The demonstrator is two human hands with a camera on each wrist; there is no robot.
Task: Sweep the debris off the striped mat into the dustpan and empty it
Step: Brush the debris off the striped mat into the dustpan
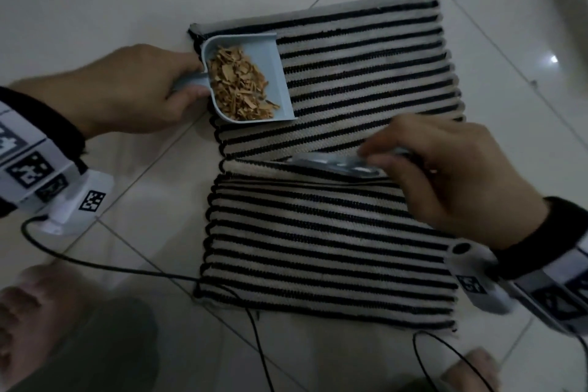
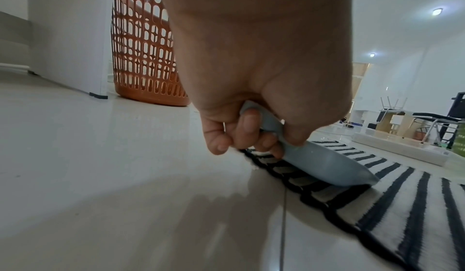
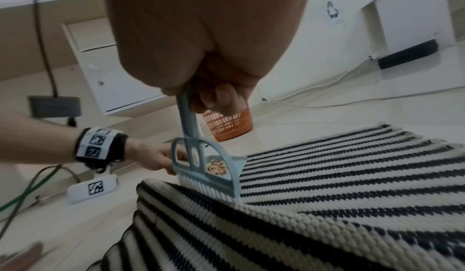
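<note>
A black-and-white striped mat [image 1: 350, 232] lies on the tiled floor, with a raised fold across its middle. On the mat's far left corner rests a light-blue dustpan [image 1: 276, 73] holding a pile of tan wood chips [image 1: 238, 83]. My left hand [image 1: 152, 89] grips the dustpan's handle [image 2: 266, 122]. My right hand [image 1: 451, 172] grips the handle of a small light-blue brush [image 3: 198, 167], whose white bristles [image 3: 214, 189] touch the mat's fold. The mat's visible stripes [image 3: 352, 185] show no loose chips.
An orange perforated basket [image 2: 143, 56] stands on the floor beyond the dustpan, also visible in the right wrist view as the basket [image 3: 231, 126]. Black cables [image 1: 127, 270] trail across the tiles near my bare feet [image 1: 28, 305]. White cabinets [image 3: 113, 76] stand behind.
</note>
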